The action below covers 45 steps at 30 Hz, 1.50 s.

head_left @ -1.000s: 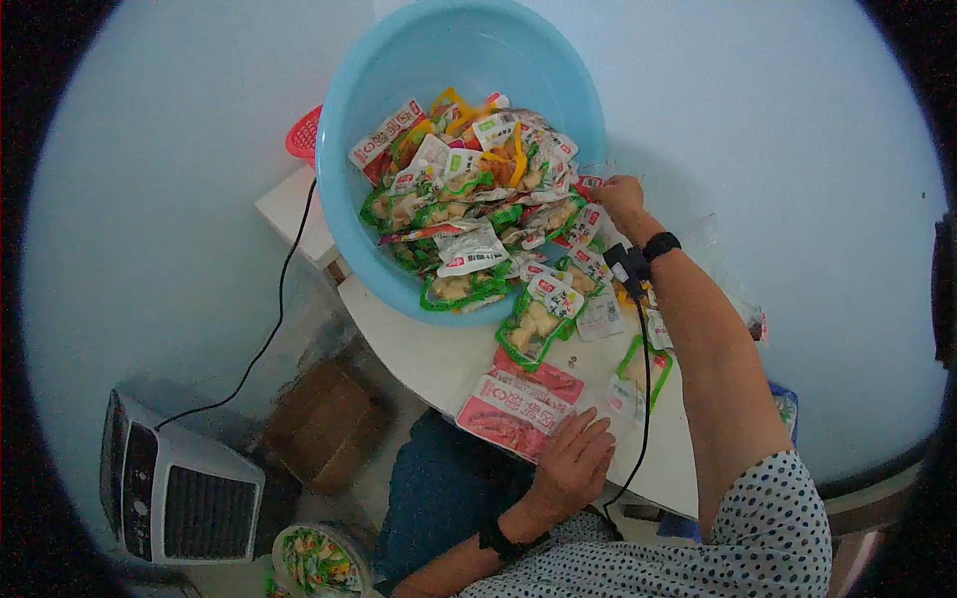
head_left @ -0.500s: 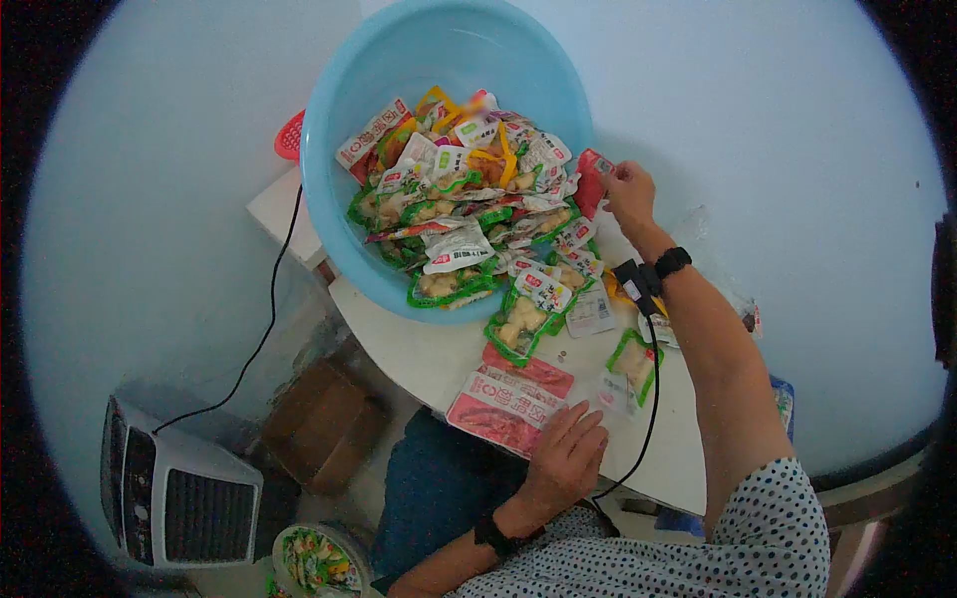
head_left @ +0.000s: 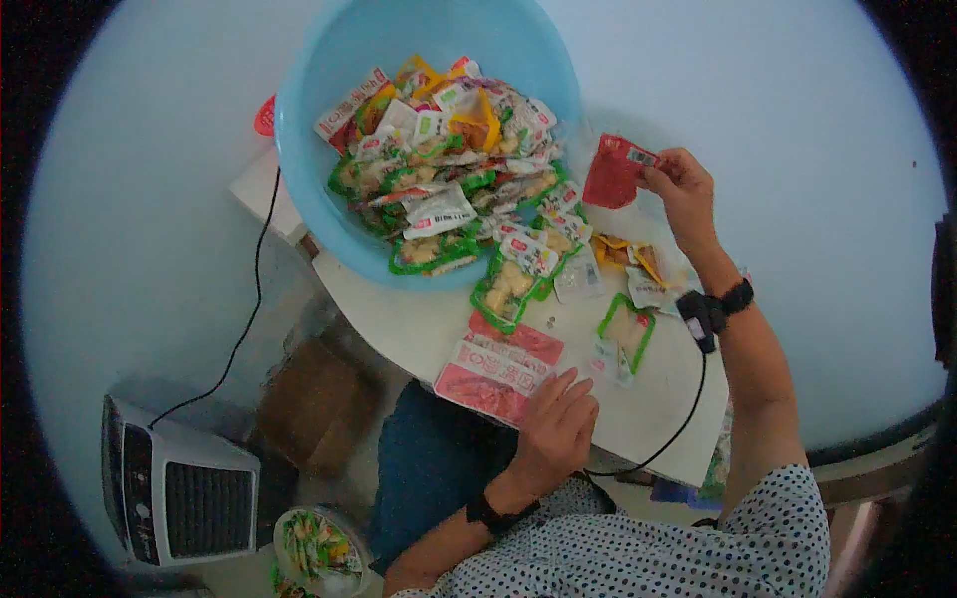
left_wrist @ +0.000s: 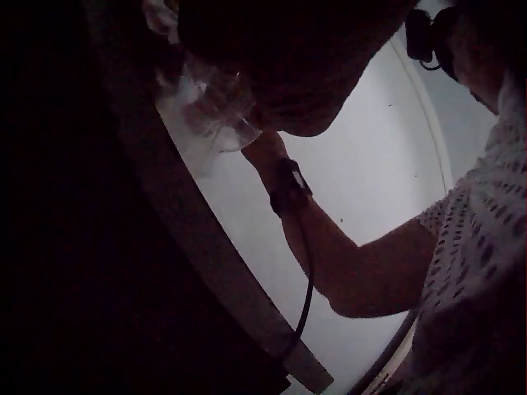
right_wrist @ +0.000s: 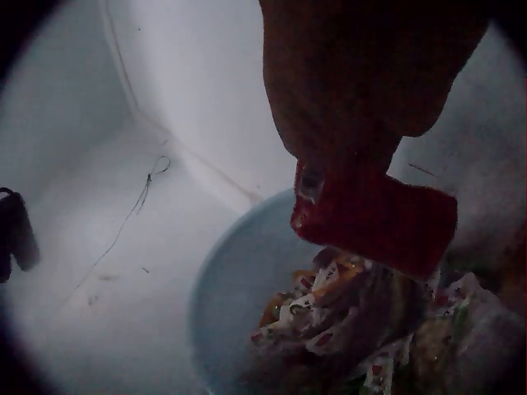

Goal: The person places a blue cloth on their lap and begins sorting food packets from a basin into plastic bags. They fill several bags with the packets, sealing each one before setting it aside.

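Observation:
My right hand (head_left: 686,199) pinches a small red food packet (head_left: 613,174) by one end, above the table to the right of the basin. In the right wrist view the same red packet (right_wrist: 379,218) hangs below the dark hand. My left hand (head_left: 558,424) rests at the table's front edge, its extended fingers touching the corner of a flat pink-and-white packet (head_left: 488,374). Another red packet (head_left: 533,339) lies partly under that one. A light-blue basin (head_left: 299,130) holds a heap of mixed snack packets (head_left: 439,209). The left wrist view is mostly dark and hides the left fingers.
Green-edged packets (head_left: 513,284) spill at the basin's front rim, and another green-edged packet (head_left: 626,334) lies on the white table (head_left: 638,429). A black cable (head_left: 688,419) runs from the right wrist. Lower left stand an air cooler (head_left: 204,498), a cardboard box (head_left: 324,409) and a bucket of wrappers (head_left: 319,548).
My right hand has drawn the red packet away from the basin's edge, to the right. The left hand stays by the pink-and-white packet. The head view has shifted slightly.

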Tool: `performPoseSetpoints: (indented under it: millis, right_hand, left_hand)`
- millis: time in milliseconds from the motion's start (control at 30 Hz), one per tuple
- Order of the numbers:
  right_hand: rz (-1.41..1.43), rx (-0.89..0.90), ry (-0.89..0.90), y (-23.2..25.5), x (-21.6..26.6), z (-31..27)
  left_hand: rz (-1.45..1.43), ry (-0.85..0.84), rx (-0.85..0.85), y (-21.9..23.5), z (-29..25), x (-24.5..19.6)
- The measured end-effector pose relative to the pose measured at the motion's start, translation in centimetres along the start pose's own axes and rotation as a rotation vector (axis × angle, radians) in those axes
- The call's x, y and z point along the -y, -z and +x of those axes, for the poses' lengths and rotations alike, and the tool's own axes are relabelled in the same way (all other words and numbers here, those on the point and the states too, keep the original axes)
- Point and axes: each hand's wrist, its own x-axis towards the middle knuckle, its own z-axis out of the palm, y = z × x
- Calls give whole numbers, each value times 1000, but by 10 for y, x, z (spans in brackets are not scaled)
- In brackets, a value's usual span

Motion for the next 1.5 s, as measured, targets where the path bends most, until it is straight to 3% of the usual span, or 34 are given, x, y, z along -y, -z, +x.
performPoseSetpoints:
  millis: [233,433,567,633,733,833,933,1033,1133,1233,1333,1500]
  right_hand:
    - [3,273,-133,58,27,-101]
    - [135,304,-269,111,19,-169]
    - [80,324,-328,117,27,-193]
    - [47,306,-378,119,32,-200]
    - [-222,424,-358,124,33,-206]
    - [-313,470,-418,127,30,-215]
    - [-520,686,-445,129,34,-211]
    - [-583,532,-512,109,48,-203]
    - [-598,556,-361,93,45,-187]
    - [-804,681,-97,82,25,-177]
    - [-711,815,-239,71,17,-163]
    - [-831,814,-337,63,21,-150]
  left_hand:
    - [-59,60,-66,-1,-4,2]
    - [-78,49,-48,1,-4,3]
    - [-47,34,-49,-1,-3,2]
    - [-44,33,-40,-2,-3,-1]
    - [-25,38,-23,-1,-2,-3]
    - [-13,43,-18,-2,-3,-4]
    - [-10,45,-14,-3,-3,-4]
    - [7,42,-7,-4,-3,-4]
    - [24,34,2,-5,-3,-5]
    - [26,30,-6,-6,-3,-4]
    - [17,40,-17,-6,-4,-6]
    - [24,56,3,-6,-3,-7]
